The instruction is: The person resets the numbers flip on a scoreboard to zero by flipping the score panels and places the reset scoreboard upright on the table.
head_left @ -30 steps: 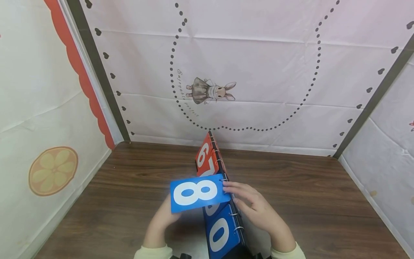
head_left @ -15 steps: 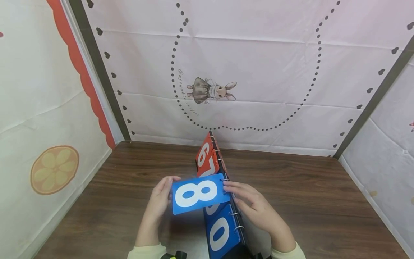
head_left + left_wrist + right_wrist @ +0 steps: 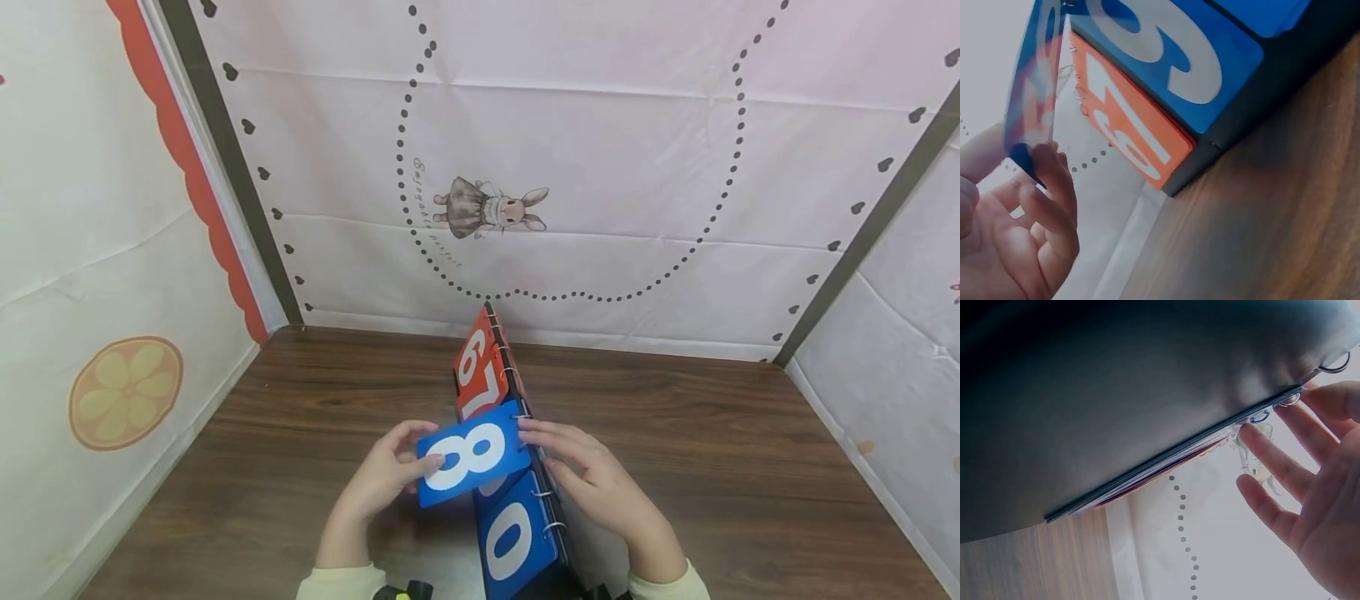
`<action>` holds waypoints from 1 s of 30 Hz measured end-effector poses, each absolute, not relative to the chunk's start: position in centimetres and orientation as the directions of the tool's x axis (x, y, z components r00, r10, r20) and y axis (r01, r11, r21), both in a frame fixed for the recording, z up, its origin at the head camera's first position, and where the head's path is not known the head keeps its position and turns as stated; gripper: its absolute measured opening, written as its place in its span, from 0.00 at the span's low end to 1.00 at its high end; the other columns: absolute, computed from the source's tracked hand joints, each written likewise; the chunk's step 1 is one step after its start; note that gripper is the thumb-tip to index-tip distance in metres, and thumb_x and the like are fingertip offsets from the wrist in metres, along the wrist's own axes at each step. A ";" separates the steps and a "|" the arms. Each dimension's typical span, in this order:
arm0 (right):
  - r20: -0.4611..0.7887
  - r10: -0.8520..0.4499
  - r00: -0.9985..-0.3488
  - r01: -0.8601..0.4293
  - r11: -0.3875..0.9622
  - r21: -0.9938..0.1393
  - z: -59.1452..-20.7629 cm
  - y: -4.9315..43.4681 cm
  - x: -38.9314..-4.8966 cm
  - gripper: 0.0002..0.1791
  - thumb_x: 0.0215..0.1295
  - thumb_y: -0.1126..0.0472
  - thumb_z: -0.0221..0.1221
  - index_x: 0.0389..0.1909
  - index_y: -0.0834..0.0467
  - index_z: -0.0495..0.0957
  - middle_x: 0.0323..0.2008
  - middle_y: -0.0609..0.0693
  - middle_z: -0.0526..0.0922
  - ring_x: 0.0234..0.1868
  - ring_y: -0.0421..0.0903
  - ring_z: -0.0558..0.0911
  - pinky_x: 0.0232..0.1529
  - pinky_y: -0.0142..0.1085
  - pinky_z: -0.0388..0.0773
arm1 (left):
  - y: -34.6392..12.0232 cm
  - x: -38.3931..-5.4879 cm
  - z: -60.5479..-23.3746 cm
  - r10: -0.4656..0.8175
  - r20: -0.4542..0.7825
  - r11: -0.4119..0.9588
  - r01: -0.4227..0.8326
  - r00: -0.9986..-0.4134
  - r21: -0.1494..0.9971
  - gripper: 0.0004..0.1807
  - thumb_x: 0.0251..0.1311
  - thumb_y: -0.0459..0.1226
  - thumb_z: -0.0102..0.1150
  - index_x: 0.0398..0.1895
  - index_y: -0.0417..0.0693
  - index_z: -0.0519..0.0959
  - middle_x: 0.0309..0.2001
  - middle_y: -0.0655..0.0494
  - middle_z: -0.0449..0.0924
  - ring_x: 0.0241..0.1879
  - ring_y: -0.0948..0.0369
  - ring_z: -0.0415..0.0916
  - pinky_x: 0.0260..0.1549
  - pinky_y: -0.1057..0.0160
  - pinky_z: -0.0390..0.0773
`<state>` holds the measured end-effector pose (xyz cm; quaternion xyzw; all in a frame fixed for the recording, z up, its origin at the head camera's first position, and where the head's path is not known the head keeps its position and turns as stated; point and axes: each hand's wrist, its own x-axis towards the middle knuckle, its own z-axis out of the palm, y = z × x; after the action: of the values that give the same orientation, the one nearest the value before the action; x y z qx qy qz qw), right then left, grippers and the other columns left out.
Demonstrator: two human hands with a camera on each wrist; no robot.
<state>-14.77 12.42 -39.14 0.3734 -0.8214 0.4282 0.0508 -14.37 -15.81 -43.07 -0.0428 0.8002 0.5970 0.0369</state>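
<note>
L hand (image 3: pixel 381 473) had the 8 card (image 3: pixel 471 454) pinched nr its free edge, thumb on the number side, fingers behind. The 8 card stuck out left of the stand (image 3: pixel 542 581), tilted, its other edge on the rings (image 3: pixel 521 416), btwn the red cards (image 3: pixel 482 367) and the 0 card (image 3: pixel 510 537). R hand (image 3: pixel 596 479) was loose at the stand's top, fingers spread & mostly straight, tips at the ringed edge, gripping nothing as far as I could see; couldn't tell if it pressed.

Step in hand looked like swinging the 8 card on its rings. Best way, prob.: a light L pinch, moved in an arc round the rings w/o tugging sideways, b/c a hard pull could've torn the holes or tipped the stand. R tips ideally steadied the stand but left the rings room to turn. Worth checking only 1 card was in the pinch.
</note>
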 end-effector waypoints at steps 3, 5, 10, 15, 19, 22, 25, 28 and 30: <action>0.397 -0.565 -0.723 -0.650 0.360 -0.669 -39.2 12.4 -14.8 0.21 0.67 0.65 0.50 0.60 0.49 0.72 0.62 0.40 0.69 0.61 0.44 0.68 0.54 0.55 0.68 | -15.5 -14.6 -43.4 -0.013 -0.128 0.334 -0.125 -0.992 0.934 0.28 0.49 0.47 0.68 0.53 0.49 0.72 0.49 0.50 0.74 0.27 0.56 0.73 0.28 0.60 0.77; 0.391 -0.561 -0.730 -0.642 0.366 -0.673 -39.2 12.5 -14.7 0.21 0.67 0.65 0.50 0.59 0.48 0.72 0.62 0.40 0.69 0.61 0.43 0.68 0.54 0.55 0.68 | -15.2 -14.7 -43.6 -0.004 -0.136 0.356 -0.129 -0.991 0.925 0.29 0.49 0.47 0.68 0.53 0.49 0.72 0.44 0.50 0.75 0.26 0.56 0.72 0.27 0.61 0.77; 0.376 -0.554 -0.743 -0.625 0.372 -0.687 -39.1 12.4 -14.6 0.21 0.67 0.65 0.51 0.59 0.46 0.72 0.62 0.39 0.69 0.61 0.43 0.68 0.54 0.56 0.67 | -14.6 -15.0 -44.2 0.026 -0.157 0.395 -0.135 -0.987 0.909 0.30 0.49 0.49 0.67 0.54 0.48 0.71 0.35 0.51 0.75 0.26 0.55 0.72 0.26 0.61 0.76; 0.376 -0.563 -0.736 -0.628 0.362 -0.689 -39.1 12.5 -14.7 0.22 0.67 0.65 0.50 0.60 0.48 0.72 0.62 0.40 0.69 0.61 0.44 0.68 0.54 0.57 0.67 | -14.1 -15.2 -44.8 0.064 -0.160 0.408 -0.120 -0.985 0.905 0.30 0.50 0.49 0.66 0.54 0.47 0.70 0.37 0.50 0.74 0.28 0.55 0.72 0.27 0.60 0.78; 0.383 -0.572 -0.726 -0.640 0.357 -0.680 -39.2 12.5 -14.9 0.22 0.66 0.68 0.50 0.60 0.49 0.72 0.62 0.42 0.69 0.61 0.44 0.69 0.54 0.56 0.67 | -13.6 -15.4 -45.2 0.078 -0.168 0.416 -0.121 -0.983 0.901 0.30 0.50 0.49 0.66 0.54 0.47 0.69 0.42 0.48 0.72 0.32 0.55 0.72 0.29 0.58 0.79; 0.382 -0.577 -0.722 -0.644 0.357 -0.677 -39.2 12.6 -14.9 0.23 0.66 0.69 0.49 0.60 0.50 0.72 0.61 0.42 0.70 0.61 0.44 0.69 0.53 0.56 0.68 | -13.1 -15.5 -45.5 0.082 -0.181 0.429 -0.130 -0.980 0.894 0.30 0.50 0.49 0.66 0.54 0.48 0.69 0.44 0.48 0.71 0.34 0.55 0.71 0.29 0.58 0.79; 0.379 -0.574 -0.726 -0.638 0.357 -0.682 -39.1 12.6 -14.9 0.23 0.66 0.69 0.49 0.60 0.50 0.72 0.61 0.42 0.70 0.61 0.44 0.69 0.53 0.55 0.68 | -12.7 -15.6 -45.7 0.085 -0.190 0.436 -0.135 -0.978 0.890 0.30 0.50 0.50 0.66 0.54 0.48 0.69 0.44 0.47 0.70 0.33 0.55 0.71 0.28 0.59 0.79; 0.375 -0.569 -0.732 -0.630 0.355 -0.691 -39.1 12.7 -14.9 0.22 0.67 0.68 0.48 0.60 0.49 0.71 0.61 0.42 0.70 0.61 0.44 0.69 0.54 0.54 0.69 | -12.5 -15.7 -45.8 0.085 -0.194 0.433 -0.140 -0.977 0.891 0.30 0.50 0.50 0.66 0.54 0.48 0.69 0.45 0.47 0.70 0.32 0.55 0.71 0.27 0.60 0.79; 0.374 -0.567 -0.734 -0.627 0.354 -0.694 -39.1 12.7 -14.9 0.22 0.68 0.68 0.48 0.60 0.49 0.71 0.61 0.42 0.70 0.61 0.44 0.69 0.54 0.53 0.69 | -12.4 -15.7 -45.9 0.084 -0.195 0.431 -0.140 -0.977 0.891 0.30 0.50 0.50 0.66 0.54 0.49 0.69 0.46 0.46 0.70 0.32 0.55 0.71 0.27 0.60 0.79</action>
<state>-14.92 12.72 -39.07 0.3631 -0.8220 0.4375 0.0345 -15.74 -12.35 -45.85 -0.0169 0.8394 0.5330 0.1052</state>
